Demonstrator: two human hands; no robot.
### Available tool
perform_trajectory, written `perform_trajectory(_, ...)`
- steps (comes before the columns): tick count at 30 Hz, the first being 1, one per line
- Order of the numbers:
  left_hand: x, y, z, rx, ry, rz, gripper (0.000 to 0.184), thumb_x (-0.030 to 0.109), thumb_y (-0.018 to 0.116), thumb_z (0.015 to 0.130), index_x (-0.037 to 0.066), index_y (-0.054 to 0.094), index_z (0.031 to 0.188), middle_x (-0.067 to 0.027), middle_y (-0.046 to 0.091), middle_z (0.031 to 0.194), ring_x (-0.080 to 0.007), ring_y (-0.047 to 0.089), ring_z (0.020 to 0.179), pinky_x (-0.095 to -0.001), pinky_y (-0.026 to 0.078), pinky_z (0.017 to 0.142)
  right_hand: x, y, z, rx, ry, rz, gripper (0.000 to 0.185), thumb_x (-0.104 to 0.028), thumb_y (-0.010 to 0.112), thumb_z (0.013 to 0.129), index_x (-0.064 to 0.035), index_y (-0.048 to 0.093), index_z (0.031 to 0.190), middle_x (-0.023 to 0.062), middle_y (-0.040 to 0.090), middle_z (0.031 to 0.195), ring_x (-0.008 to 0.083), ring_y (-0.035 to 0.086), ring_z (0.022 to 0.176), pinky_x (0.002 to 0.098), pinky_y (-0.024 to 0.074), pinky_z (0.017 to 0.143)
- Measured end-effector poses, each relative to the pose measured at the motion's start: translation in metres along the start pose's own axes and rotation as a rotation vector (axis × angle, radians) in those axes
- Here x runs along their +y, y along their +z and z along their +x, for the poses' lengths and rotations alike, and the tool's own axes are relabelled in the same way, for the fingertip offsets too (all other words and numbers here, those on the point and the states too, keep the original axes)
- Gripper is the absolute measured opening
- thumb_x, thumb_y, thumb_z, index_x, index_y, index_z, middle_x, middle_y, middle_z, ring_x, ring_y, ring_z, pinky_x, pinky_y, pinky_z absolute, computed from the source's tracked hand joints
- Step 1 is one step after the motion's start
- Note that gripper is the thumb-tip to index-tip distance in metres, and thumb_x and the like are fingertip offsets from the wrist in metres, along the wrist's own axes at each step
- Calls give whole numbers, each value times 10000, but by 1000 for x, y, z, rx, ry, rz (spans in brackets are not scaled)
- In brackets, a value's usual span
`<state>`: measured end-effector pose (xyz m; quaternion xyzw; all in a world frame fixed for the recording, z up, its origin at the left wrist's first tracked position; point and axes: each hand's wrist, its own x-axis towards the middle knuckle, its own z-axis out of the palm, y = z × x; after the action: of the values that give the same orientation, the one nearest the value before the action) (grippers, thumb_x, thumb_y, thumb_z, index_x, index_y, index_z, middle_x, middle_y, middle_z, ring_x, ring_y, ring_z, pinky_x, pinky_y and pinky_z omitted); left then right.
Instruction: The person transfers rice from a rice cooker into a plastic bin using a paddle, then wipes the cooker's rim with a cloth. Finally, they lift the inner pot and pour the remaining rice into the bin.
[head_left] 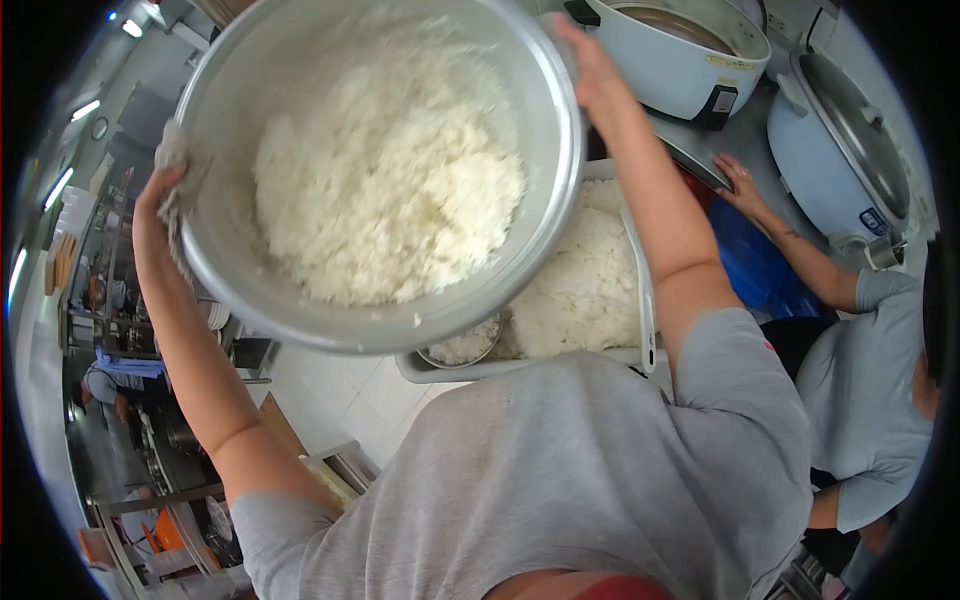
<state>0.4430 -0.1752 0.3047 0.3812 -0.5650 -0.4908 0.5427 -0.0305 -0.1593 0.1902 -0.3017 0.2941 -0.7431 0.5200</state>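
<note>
A large metal pot is held up in front of me, tilted so that its inside faces me. Cooked white rice covers its bottom in a clumpy mass. My left hand grips the pot's left side, with a grey cloth bunched at the rim there. On the opposite side, my right hand holds the rim, its fingers partly hidden. Below the pot is a tub filled with more rice, partly covered by the pot. A round metal bowl of rice sits in the tub's left part.
A long white handle lies along the tub's right side. Two rice cookers, an open one and a lidded one, stand on the counter. At right, a co-worker's hand rests near a blue plastic item. Shelves line the left.
</note>
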Motion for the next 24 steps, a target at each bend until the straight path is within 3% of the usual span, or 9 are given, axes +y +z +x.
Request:
perform_trajectory(1, 5, 20, 5, -53, 19, 19, 391, 156, 602, 742, -11, 568, 1094, -108, 623, 975, -211, 619, 833, -320, 494, 769, -17, -18, 12, -8, -38, 99, 428, -325, 574, 860, -18, 512, 1152, 140, 584, 1099, 280, 577, 984, 438, 472, 860)
perform_trajectory(2, 10, 38, 13, -110, 37, 38, 390, 156, 604, 742, -6, 568, 1095, -98, 622, 973, -199, 616, 839, -310, 489, 772, -27, -32, 12, -191, -186, 172, 486, -356, 518, 884, 42, 515, 1163, 185, 583, 1109, 227, 580, 991, 368, 449, 889)
perform_trajectory(5, 11, 89, 50, -213, 142, 160, 357, 132, 578, 765, 7, 561, 1099, -78, 619, 966, -164, 600, 842, -284, 473, 774, -71, -58, -18, -79, -341, 84, 536, -403, 514, 876, 48, 507, 1165, 198, 570, 1128, 226, 568, 1027, 367, 423, 947)
perform_trajectory(9, -7, 150, 126, -480, 216, 179, 263, 72, 544, 765, 10, 567, 1020, -56, 610, 951, -154, 591, 820, -287, 478, 754, -103, -107, -23, 195, -489, 61, 434, -309, 549, 874, -33, 485, 1202, 136, 570, 1139, 300, 563, 1018, 456, 455, 887)
perform_trajectory(11, -18, 188, 136, -499, 189, 164, 294, 56, 553, 732, 23, 564, 1024, -62, 607, 922, -176, 595, 823, -296, 482, 751, -98, -121, -32, 274, -503, 147, 440, -300, 543, 877, -40, 470, 1224, 134, 565, 1153, 303, 554, 1036, 453, 449, 896)
perform_trajectory(12, -23, 204, 139, -449, 169, 169, 306, 51, 555, 718, 29, 565, 1023, -62, 602, 908, -178, 590, 818, -294, 480, 743, -92, -138, -26, 231, -569, 163, 460, -279, 544, 878, 41, 456, 1196, 136, 565, 1122, 279, 578, 989, 415, 481, 850)
perform_trajectory(15, -46, 248, 161, -376, 155, 215, 330, 46, 551, 692, 47, 563, 1021, -56, 587, 883, -184, 579, 800, -297, 482, 715, -73, -177, -22, 373, -658, 159, 464, -287, 554, 876, 47, 462, 1185, 132, 561, 1126, 266, 573, 986, 394, 474, 854)
perform_trajectory(21, -37, 285, 181, -414, 271, 393, 304, 79, 568, 672, 46, 592, 974, -40, 566, 839, -150, 537, 786, -268, 451, 688, -43, -183, -24, 460, -613, -15, 541, -357, 539, 885, 55, 429, 1217, 136, 540, 1156, 241, 545, 1022, 355, 448, 867)
perform_trajectory(24, -9, 316, 188, -523, 341, 603, 404, 124, 584, 679, 88, 577, 1082, -60, 582, 889, -159, 548, 818, -300, 461, 724, -43, -190, -26, 376, -551, -150, 627, -430, 518, 881, 69, 401, 1243, 145, 517, 1194, 246, 500, 1090, 342, 405, 914)
